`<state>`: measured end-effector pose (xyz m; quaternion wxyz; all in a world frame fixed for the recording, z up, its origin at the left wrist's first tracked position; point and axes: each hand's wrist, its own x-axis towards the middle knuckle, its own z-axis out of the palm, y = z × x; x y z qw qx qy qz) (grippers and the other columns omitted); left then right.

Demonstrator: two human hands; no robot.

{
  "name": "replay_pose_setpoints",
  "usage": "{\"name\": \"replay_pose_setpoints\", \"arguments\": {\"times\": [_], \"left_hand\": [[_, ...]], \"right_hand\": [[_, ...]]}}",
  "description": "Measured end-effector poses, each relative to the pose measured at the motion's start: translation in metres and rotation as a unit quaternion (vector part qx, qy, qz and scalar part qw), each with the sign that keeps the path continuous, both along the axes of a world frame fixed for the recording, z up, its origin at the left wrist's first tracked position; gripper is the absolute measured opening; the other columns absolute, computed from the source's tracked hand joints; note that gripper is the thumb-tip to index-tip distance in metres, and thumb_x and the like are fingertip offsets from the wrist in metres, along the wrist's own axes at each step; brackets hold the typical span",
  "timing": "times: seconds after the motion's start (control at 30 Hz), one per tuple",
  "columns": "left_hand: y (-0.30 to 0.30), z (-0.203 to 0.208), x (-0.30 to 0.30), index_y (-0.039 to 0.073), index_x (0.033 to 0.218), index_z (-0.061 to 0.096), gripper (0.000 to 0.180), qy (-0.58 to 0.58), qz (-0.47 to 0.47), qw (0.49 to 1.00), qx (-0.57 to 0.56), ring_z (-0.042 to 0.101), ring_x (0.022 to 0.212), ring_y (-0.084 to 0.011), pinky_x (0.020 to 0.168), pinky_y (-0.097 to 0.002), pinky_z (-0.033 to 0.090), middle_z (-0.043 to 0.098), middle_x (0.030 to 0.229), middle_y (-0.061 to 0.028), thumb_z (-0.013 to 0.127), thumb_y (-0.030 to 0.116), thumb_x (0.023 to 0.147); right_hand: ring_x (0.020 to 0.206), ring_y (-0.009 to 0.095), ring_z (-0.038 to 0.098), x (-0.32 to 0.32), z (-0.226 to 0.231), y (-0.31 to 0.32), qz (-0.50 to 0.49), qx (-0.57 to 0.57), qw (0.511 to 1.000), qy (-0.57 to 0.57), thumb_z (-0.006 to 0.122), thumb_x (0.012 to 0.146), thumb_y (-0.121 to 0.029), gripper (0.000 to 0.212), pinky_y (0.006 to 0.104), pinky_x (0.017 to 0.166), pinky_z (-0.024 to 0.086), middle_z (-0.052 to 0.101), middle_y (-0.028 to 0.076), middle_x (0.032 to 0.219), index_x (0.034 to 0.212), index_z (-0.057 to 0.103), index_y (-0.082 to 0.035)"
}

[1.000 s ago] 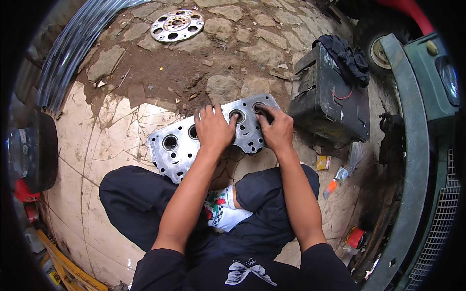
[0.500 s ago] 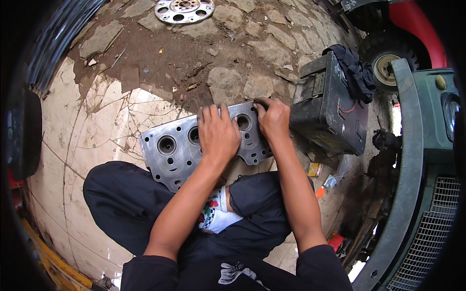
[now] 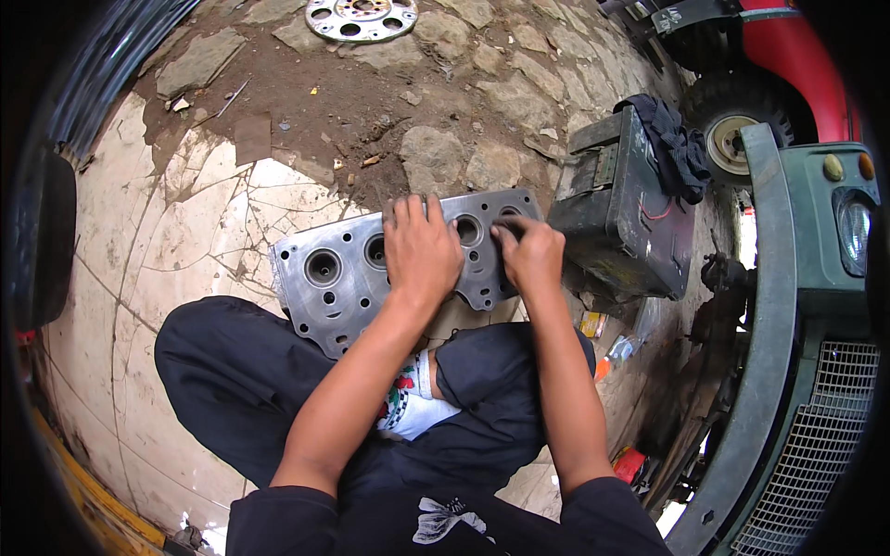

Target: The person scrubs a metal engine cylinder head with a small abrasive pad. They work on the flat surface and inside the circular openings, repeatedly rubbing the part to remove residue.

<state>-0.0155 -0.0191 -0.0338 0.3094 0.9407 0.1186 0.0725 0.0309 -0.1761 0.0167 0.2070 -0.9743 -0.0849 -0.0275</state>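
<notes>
A grey metal cylinder head (image 3: 353, 278) with round ports and small bolt holes lies slanted in front of my crossed legs. My left hand (image 3: 422, 248) rests flat on its middle, fingers stretched toward the far edge, hiding part of one port. Near the right end, my right hand (image 3: 535, 252) is closed, its bent fingers pressed to the top face beside the rightmost port. Whatever those fingers may pinch is hidden beneath them. Both forearms reach in from below, over my dark trousers (image 3: 241, 371).
Right of the cylinder head stands a dark box (image 3: 616, 208) with a dark cloth (image 3: 669, 153) draped over it. A green vehicle front with a curved bumper (image 3: 779, 306) fills the right side. Beyond the soil and stones lies a round metal disc with holes (image 3: 362, 32).
My right hand has shifted from the far edge of the cylinder head nearer to me, uncovering part of the rightmost port. My left hand stays in place; the view has shifted slightly.
</notes>
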Motion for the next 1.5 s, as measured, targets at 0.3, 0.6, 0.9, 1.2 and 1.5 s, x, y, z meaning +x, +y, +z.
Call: {"name": "replay_pose_setpoints", "arguments": {"times": [0.3,0.6,0.9,1.2,1.5], "left_hand": [[-0.008,0.001,-0.009,-0.004,0.14,0.061,0.054,-0.02,-0.004,0.999,0.025,0.052,0.133,-0.0449,0.115,-0.0569,0.04,0.059,0.135,-0.024,0.066,0.031,0.1],[-0.012,0.0,-0.009,-0.006,0.138,0.061,0.054,-0.054,-0.003,0.998,0.042,0.054,0.13,-0.0416,0.12,-0.0548,0.036,0.061,0.13,-0.0232,0.067,0.031,0.099],[-0.019,-0.002,-0.018,-0.006,0.141,0.059,0.057,-0.061,-0.009,0.995,0.075,0.052,0.131,-0.0404,0.121,-0.0541,0.035,0.06,0.133,-0.022,0.066,0.031,0.099],[-0.018,-0.001,-0.026,-0.004,0.139,0.061,0.057,-0.067,-0.002,0.997,0.05,0.053,0.131,-0.04,0.118,-0.0551,0.036,0.06,0.131,-0.0214,0.07,0.032,0.097],[0.01,0.006,-0.004,0.001,0.126,0.067,0.05,-0.015,-0.044,0.999,0.013,0.056,0.12,-0.0356,0.105,-0.0569,0.043,0.06,0.116,-0.0161,0.076,0.038,0.094]], "right_hand": [[0.093,0.042,0.076,0.025,-0.013,-0.004,0.03,-0.002,0.998,-0.053,0.081,0.09,-0.02,0.021,0.044,0.086,0.059,0.078,0.023,0.1,0.103,0.083,-0.004],[0.092,0.043,0.073,0.035,-0.013,-0.005,0.025,0.011,0.996,-0.079,0.083,0.087,-0.016,0.018,0.0478,0.086,0.057,0.075,0.024,0.096,0.1,0.084,-0.004],[0.089,0.042,0.071,0.008,-0.011,-0.016,0.022,-0.011,0.997,-0.075,0.084,0.087,-0.014,0.017,0.048,0.084,0.056,0.073,0.023,0.095,0.1,0.083,-0.004],[0.087,0.039,0.072,-0.024,-0.018,-0.022,-0.004,0.037,0.995,-0.09,0.083,0.087,-0.013,0.015,0.0462,0.08,0.057,0.073,0.02,0.093,0.1,0.083,-0.006],[0.088,0.039,0.073,-0.024,-0.021,-0.023,-0.019,0.045,0.997,-0.063,0.084,0.088,-0.017,0.016,0.0453,0.083,0.057,0.075,0.021,0.095,0.1,0.083,-0.006]]}}
